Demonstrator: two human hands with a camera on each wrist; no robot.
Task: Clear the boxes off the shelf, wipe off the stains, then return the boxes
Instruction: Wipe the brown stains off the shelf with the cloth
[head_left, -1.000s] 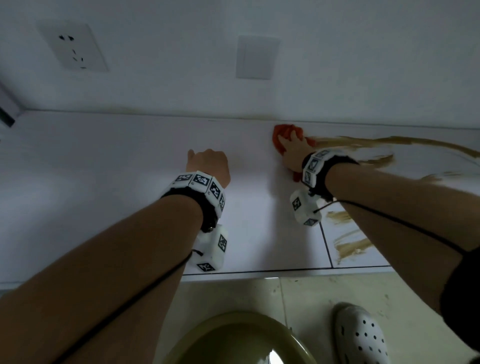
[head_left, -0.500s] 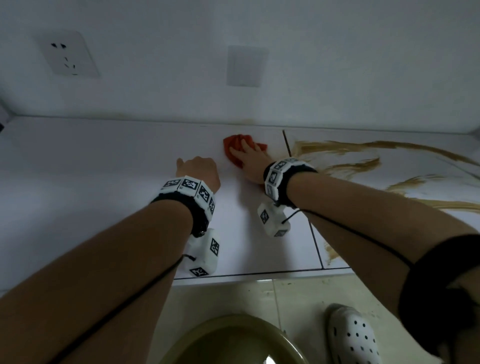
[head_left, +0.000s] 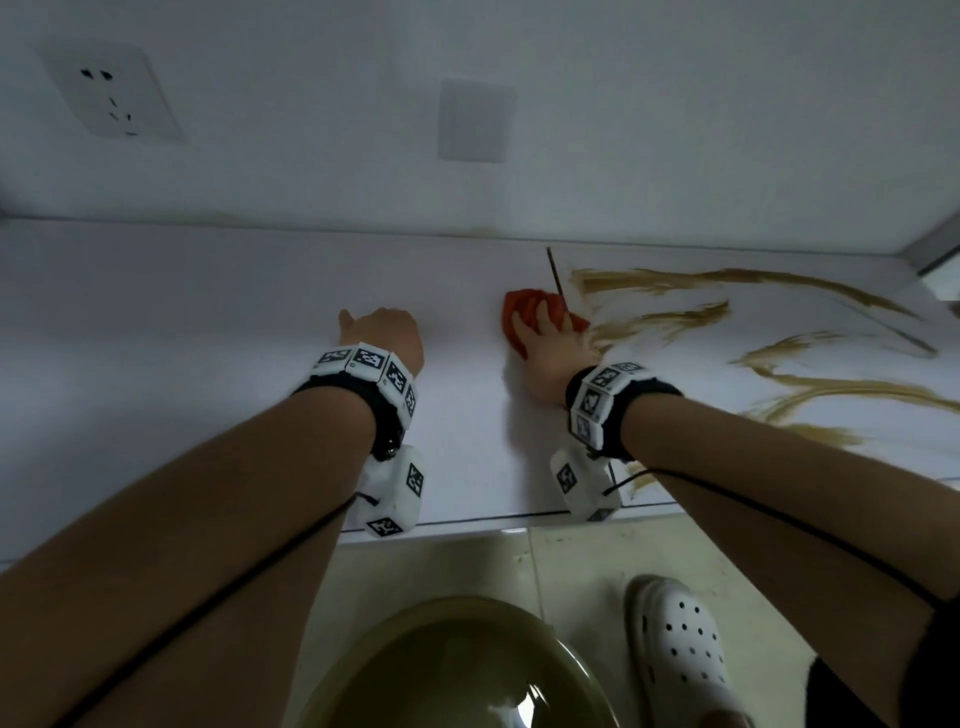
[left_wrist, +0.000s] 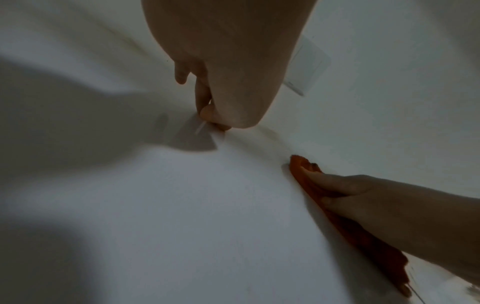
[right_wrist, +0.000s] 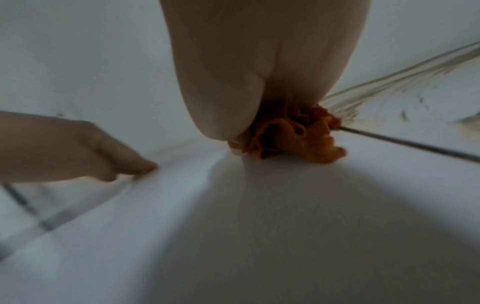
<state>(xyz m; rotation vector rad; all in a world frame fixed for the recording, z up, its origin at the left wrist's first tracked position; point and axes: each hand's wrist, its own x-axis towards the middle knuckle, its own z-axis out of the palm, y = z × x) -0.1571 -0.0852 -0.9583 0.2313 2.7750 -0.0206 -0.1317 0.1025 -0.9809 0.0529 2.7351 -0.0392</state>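
From above, I see my right hand (head_left: 550, 343) pressing a bunched orange cloth (head_left: 524, 312) onto the white shelf (head_left: 208, 322), its fingers (head_left: 543, 314) curled over the cloth and gripping it. The cloth sits on a dark seam line (head_left: 555, 270), at the left edge of the brown stains (head_left: 675, 317), which fan out toward three o'clock. My left hand (head_left: 384, 335) rests at nine o'clock from the cloth, fingers curled under, holding nothing, knuckles touching the shelf. No boxes are in view. To wipe well, I judge I should keep the palm flat and heavy on the cloth, sweep toward three o'clock in overlapping passes, refold to a clean face once it loads, and brace with the left hand.
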